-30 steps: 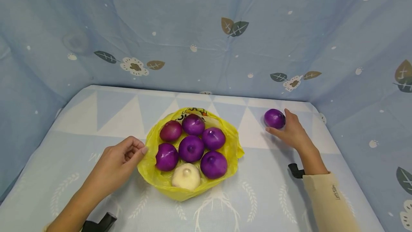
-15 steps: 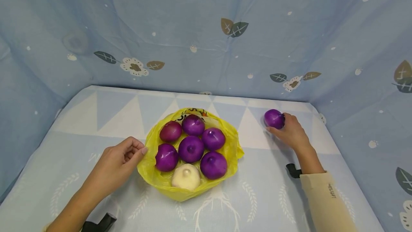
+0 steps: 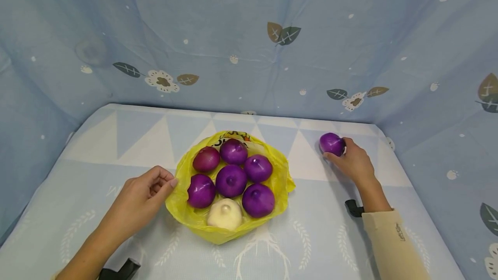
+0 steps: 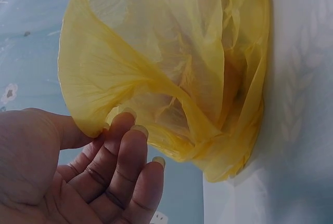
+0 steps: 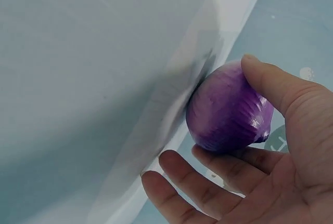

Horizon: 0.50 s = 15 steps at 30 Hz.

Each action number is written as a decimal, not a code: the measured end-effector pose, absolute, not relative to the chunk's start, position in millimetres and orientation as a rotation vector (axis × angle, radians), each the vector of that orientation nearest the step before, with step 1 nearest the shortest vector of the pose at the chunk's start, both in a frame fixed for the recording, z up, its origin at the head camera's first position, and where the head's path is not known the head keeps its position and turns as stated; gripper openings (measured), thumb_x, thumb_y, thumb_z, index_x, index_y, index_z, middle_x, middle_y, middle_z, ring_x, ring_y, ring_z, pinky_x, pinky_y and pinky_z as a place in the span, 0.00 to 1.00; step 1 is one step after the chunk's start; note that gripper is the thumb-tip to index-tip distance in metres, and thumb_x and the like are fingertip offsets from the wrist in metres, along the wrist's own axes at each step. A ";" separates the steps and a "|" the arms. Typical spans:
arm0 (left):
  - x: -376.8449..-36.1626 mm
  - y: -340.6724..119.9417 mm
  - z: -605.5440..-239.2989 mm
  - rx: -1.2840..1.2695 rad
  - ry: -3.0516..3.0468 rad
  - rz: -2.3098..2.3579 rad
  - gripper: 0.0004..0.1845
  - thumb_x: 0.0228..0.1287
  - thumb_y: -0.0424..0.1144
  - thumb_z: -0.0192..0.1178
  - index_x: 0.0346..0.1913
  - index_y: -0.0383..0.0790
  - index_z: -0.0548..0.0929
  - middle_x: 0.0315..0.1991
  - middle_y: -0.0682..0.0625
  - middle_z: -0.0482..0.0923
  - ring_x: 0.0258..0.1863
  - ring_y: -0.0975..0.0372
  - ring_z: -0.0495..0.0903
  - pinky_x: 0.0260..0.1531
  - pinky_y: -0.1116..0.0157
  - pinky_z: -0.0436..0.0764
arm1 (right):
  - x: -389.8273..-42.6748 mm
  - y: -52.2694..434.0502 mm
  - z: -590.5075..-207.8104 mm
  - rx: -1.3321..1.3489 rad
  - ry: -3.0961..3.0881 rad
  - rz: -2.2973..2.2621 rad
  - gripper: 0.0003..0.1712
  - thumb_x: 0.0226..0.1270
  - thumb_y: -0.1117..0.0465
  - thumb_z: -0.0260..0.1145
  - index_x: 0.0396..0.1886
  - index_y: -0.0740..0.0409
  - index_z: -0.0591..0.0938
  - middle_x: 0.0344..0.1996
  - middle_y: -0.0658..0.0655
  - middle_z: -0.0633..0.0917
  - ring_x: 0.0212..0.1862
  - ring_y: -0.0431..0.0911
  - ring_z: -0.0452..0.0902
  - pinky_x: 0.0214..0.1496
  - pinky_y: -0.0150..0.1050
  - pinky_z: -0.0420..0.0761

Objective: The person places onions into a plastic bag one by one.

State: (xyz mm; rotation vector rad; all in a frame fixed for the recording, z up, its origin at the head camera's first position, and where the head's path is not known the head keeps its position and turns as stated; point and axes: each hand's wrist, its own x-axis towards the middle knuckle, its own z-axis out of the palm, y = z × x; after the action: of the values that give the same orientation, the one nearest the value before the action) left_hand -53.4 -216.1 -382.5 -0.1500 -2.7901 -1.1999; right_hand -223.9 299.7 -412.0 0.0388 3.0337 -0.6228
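My left hand [image 3: 134,202] pinches the left rim of a yellow plastic bag [image 3: 183,224] between thumb and forefinger; the left wrist view shows the thin plastic [image 4: 135,68] caught at the fingertips. Inside the open bag sit several purple onions [image 3: 231,180] and one white onion [image 3: 225,213]. At the far right of the table, my right hand [image 3: 353,161] holds another purple onion [image 3: 331,144]. Seen from the right wrist, thumb and forefinger lie on opposite sides of that onion [image 5: 229,107], while other fingers spread below it. The onion appears to rest on the table.
A pale blue and white patterned cloth covers the table [image 3: 128,141]. Blue printed curtains [image 3: 233,25] stand behind it and at both sides, close to the right hand. A black wrist mount [image 3: 354,208] hangs by the right wrist.
My right hand has shifted slightly left and its fingers have closed in on the single purple onion. The left hand and the bag stay where they were.
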 end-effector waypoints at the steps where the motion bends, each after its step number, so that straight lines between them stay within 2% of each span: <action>1: -53.3 -216.0 -382.3 -0.154 -2.787 -1.201 0.05 0.77 0.42 0.64 0.43 0.46 0.82 0.31 0.57 0.80 0.27 0.65 0.76 0.28 0.69 0.77 | -222.9 299.5 -412.0 0.036 3.040 -0.628 0.52 0.68 0.41 0.73 0.74 0.73 0.64 0.63 0.80 0.76 0.60 0.73 0.76 0.56 0.70 0.76; 6: -53.3 -216.1 -381.8 -0.166 -2.779 -1.199 0.05 0.78 0.43 0.63 0.43 0.46 0.81 0.31 0.58 0.79 0.27 0.65 0.76 0.27 0.69 0.76 | -218.3 298.2 -409.8 0.028 3.068 -0.646 0.48 0.70 0.43 0.72 0.73 0.73 0.66 0.61 0.78 0.77 0.55 0.70 0.78 0.54 0.67 0.78; 10: -53.4 -216.3 -381.7 -0.173 -2.777 -1.188 0.05 0.78 0.42 0.63 0.43 0.46 0.81 0.31 0.58 0.79 0.27 0.65 0.75 0.27 0.69 0.76 | -216.0 294.6 -407.7 0.001 3.080 -0.629 0.43 0.71 0.48 0.71 0.71 0.74 0.68 0.63 0.77 0.77 0.58 0.70 0.78 0.56 0.67 0.77; 15: -54.0 -216.5 -382.9 -0.170 -2.787 -1.194 0.05 0.78 0.42 0.63 0.43 0.46 0.81 0.31 0.58 0.79 0.27 0.65 0.76 0.28 0.69 0.76 | -217.9 292.8 -408.3 0.002 3.040 -0.615 0.50 0.69 0.43 0.73 0.73 0.76 0.64 0.66 0.79 0.73 0.63 0.73 0.73 0.59 0.70 0.74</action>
State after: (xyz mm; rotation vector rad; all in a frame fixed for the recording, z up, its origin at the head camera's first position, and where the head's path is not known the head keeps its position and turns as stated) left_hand -54.0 -216.5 -382.9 -0.1695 -2.7875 -1.1937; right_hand -217.9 292.8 -408.3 0.0019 3.0397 -0.6152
